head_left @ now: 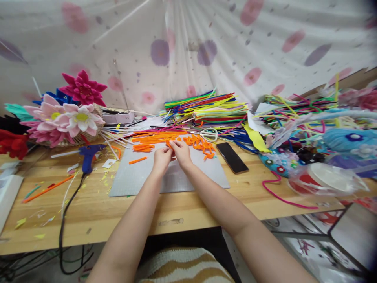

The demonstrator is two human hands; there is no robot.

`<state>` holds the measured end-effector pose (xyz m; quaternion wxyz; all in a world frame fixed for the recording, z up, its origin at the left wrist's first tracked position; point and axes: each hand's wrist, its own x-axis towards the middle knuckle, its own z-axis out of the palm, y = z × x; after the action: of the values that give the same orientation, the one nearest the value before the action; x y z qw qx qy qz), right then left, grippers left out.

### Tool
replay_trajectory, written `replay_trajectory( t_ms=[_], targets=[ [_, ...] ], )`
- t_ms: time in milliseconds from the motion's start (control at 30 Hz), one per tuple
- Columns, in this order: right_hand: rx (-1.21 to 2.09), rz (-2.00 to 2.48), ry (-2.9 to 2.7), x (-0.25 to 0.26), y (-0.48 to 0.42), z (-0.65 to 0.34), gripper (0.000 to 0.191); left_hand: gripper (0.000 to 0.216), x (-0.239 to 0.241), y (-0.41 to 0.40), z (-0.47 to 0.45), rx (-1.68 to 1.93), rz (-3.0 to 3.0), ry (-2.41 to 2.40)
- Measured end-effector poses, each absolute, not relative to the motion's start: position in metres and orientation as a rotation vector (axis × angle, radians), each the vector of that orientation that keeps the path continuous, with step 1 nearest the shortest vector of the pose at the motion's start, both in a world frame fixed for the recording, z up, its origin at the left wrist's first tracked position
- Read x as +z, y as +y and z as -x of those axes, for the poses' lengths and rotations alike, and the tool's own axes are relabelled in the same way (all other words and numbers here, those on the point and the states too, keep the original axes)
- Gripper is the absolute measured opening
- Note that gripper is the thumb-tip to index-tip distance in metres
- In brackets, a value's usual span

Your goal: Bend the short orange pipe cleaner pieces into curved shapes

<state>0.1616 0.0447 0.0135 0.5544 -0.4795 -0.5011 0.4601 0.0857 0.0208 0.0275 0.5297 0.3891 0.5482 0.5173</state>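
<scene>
Over the grey cutting mat (135, 182), my left hand (163, 159) and my right hand (181, 152) meet at the fingertips. Both are closed on a short orange pipe cleaner (168, 143), partly hidden by the fingers. Just behind them lie long orange pipe cleaners (147, 138). Left of my hands is a small stack of short orange pieces (143, 147), with a single short piece (138, 160) closer to me. A pile of bent orange pieces (200, 145) sits beside my right hand.
White-handled scissors (209, 135) and a phone (232, 157) lie to the right. A blue glue gun (89, 155) with a black cord lies left, near pipe-cleaner flowers (67, 114). Bundles of coloured pipe cleaners (206, 108) fill the back. A plastic-wrapped container (326, 179) stands at the right.
</scene>
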Motion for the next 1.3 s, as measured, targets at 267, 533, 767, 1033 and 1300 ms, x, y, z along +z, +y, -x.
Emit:
replay_trajectory(
  t_ms=[267,533,767,1033,1300],
  targets=[
    [0.972,1.390,-1.332,-0.002,0.054,-0.161,0.016,0.018,0.023,0.017,-0.063,0.832,-1.740,1.595],
    [1.091,1.335,-1.729,0.005,0.054,-0.163,0.022,0.025,0.003,0.041,-0.029,1.153,-1.622,1.401],
    [1.186,1.427,-2.005,0.018,0.047,-0.164,0.026,0.022,-0.022,0.035,-0.026,1.194,-1.478,1.492],
    [1.588,1.309,-1.641,0.015,0.036,-0.173,0.026,0.023,-0.011,0.031,-0.021,1.001,-2.025,1.509],
    [1.673,1.227,-1.662,0.000,0.051,-0.199,0.035,0.023,-0.008,0.032,-0.025,0.775,-2.341,1.293]
  ],
)
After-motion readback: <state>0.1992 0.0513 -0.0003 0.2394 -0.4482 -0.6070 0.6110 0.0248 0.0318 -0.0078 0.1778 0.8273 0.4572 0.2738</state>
